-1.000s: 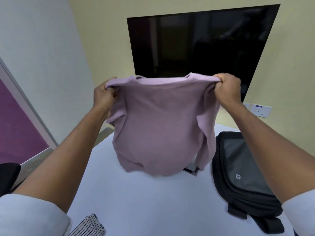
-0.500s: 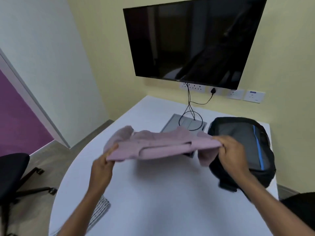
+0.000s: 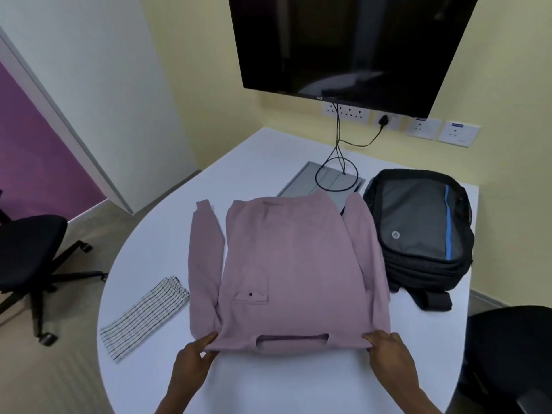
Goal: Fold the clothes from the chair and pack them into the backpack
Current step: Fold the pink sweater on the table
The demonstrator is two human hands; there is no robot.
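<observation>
Your pink shirt [image 3: 294, 264] lies flat in the middle of the white table [image 3: 286, 380], spread out with its neck end near you at 6 o'clock and its bottom edge far away at 12 o'clock. Both long sleeves lie straight beside the body, one at 9 o'clock and one at 3 o'clock. A little pocket [image 3: 250, 286] with a dark button shows on the shirt. Your left hand [image 3: 194, 358] pinches the near corner of the shirt at 7 o'clock, with the thumb on top of the cloth and the fingers curled under it. Your right hand [image 3: 388, 352] pinches the other near corner at 5 o'clock the same way. Both hands are closed on the shirt edge, not wide open. The black backpack [image 3: 418, 231] lies on the table at 3 o'clock from the shirt, and the right sleeve is just beside it. You cannot tell if the sleeve touches the bag. A striped cloth [image 3: 143, 315], folded into a long strip, lies on the table at 9 o'clock from your left hand, apart from the pink shirt. A black chair [image 3: 30, 252] stands on the floor far out at 9 o'clock. A big dark screen [image 3: 352, 43] hangs on the wall at 12 o'clock, with black wires [image 3: 337, 156] going down to a gray box [image 3: 325, 183] on the table
</observation>
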